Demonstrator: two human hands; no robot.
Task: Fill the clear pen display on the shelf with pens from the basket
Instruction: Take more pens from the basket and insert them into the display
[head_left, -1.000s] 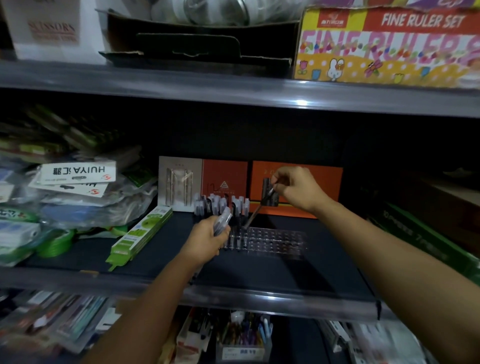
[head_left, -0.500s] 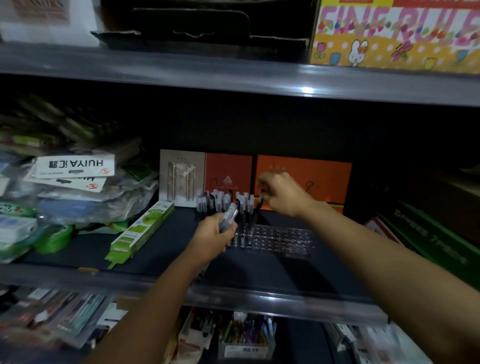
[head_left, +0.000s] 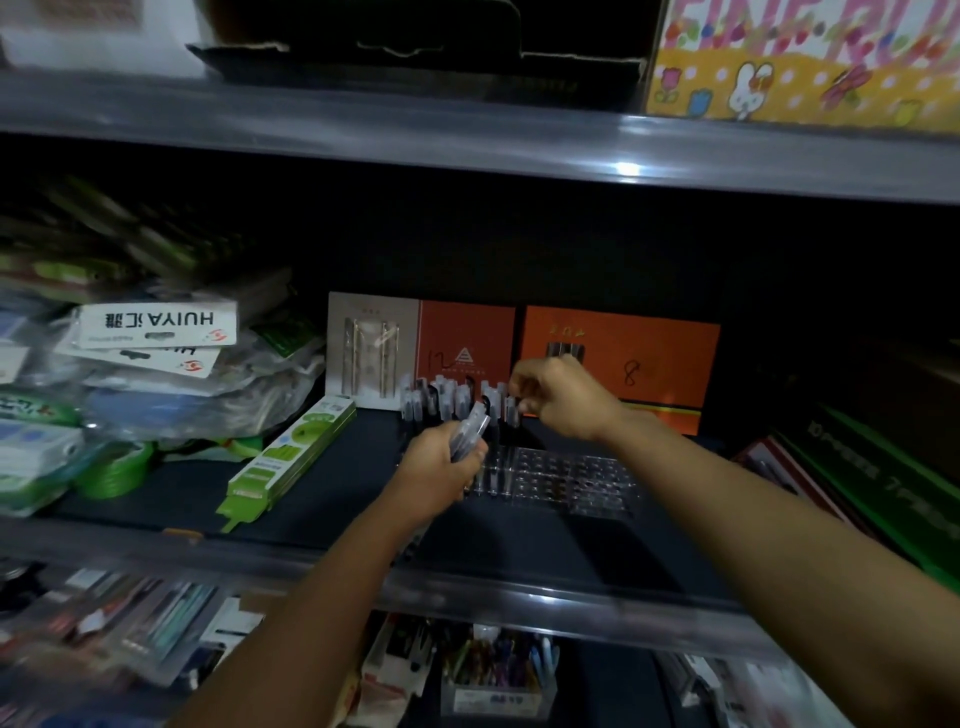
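Left hand (head_left: 439, 465) gripped a pen bundle (head_left: 470, 430) | right hand (head_left: 558, 397) pinched at standing pens (head_left: 447, 397), fingers blurred | display (head_left: 556, 475) on shelf (head_left: 322, 499), its left end hidden behind the hand

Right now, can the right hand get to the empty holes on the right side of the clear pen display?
Probably yes. The right hand is at the standing pens, and the clear pen display shows bare holes just below it with nothing over them.
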